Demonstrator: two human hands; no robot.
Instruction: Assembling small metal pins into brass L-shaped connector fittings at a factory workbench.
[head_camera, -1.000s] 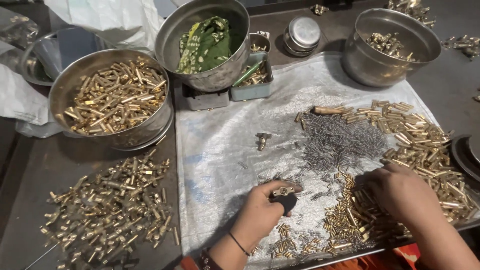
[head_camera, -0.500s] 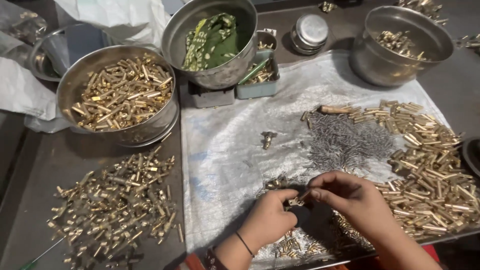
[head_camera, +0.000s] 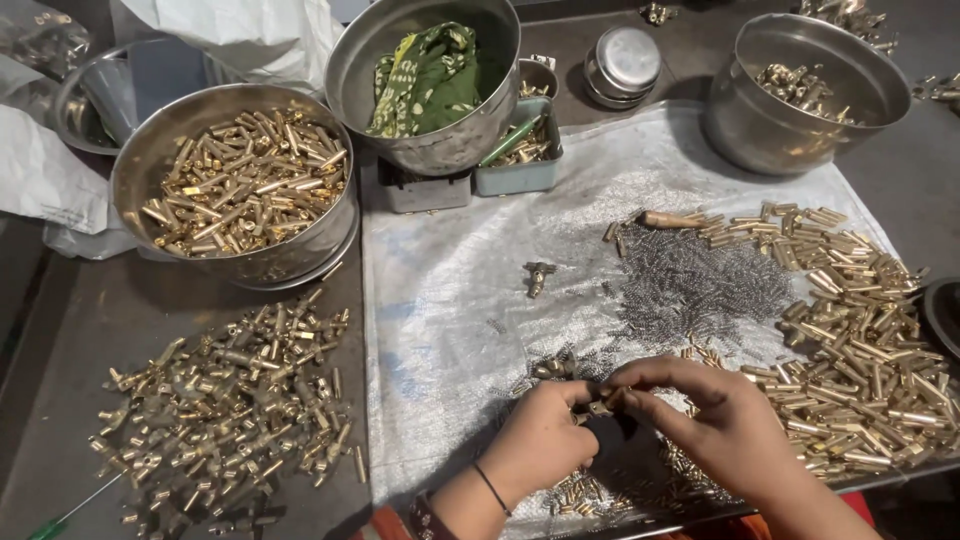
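Both hands, left hand (head_camera: 540, 440) and right hand (head_camera: 725, 425), pinch one small brass fitting (head_camera: 597, 407) together above the silver sheet (head_camera: 450, 300), with a bowl of assembled pieces (head_camera: 240, 185) filled and large loose brass heaps (head_camera: 860, 320) apparently unworked.

Bare forearms; thin dark band on left wrist (head_camera: 492, 487)

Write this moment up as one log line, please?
left hand: pinching small brass part | right hand: fingertips on same part | under hands: silver sheet | right: brass tube pile, spring heap
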